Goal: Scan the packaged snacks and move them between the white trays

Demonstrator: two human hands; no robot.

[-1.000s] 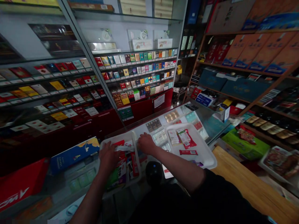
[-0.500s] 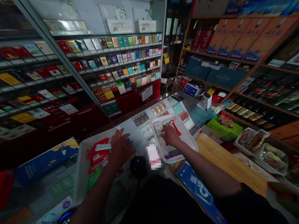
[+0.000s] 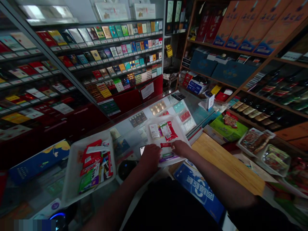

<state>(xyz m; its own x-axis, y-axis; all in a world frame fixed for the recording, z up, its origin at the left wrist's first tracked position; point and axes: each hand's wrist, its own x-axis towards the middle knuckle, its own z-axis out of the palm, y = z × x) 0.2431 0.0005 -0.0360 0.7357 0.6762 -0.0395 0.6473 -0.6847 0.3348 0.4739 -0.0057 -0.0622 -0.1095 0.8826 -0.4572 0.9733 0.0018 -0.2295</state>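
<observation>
A narrow red snack packet (image 3: 166, 145) lies between my two hands, low over the white tray (image 3: 184, 136) on the right. My left hand (image 3: 151, 157) has its fingers curled at the packet's left end, above the tray's near-left rim. At the other end, my right hand (image 3: 181, 148) pinches the packet. Inside the tray are a white packet (image 3: 154, 131), a white-and-green packet (image 3: 165, 128), a bigger red packet (image 3: 171, 131) and a purple packet (image 3: 167, 157). A phone (image 3: 142, 149) is partly hidden behind my left hand.
On the glass counter, a white bin (image 3: 66, 179) holds several colourful snack packets. A dark round device (image 3: 126, 170) stands between the containers. A blue box (image 3: 39, 162) lies left, a wooden board (image 3: 223, 163) right, a calculator (image 3: 178, 96) farther back. Cigarette shelves (image 3: 115, 53) line the wall.
My left hand has moved right, from over the bin to the tray. My right hand has shifted from the white packet towards the tray's near side, onto the narrow red packet. The view has tilted down.
</observation>
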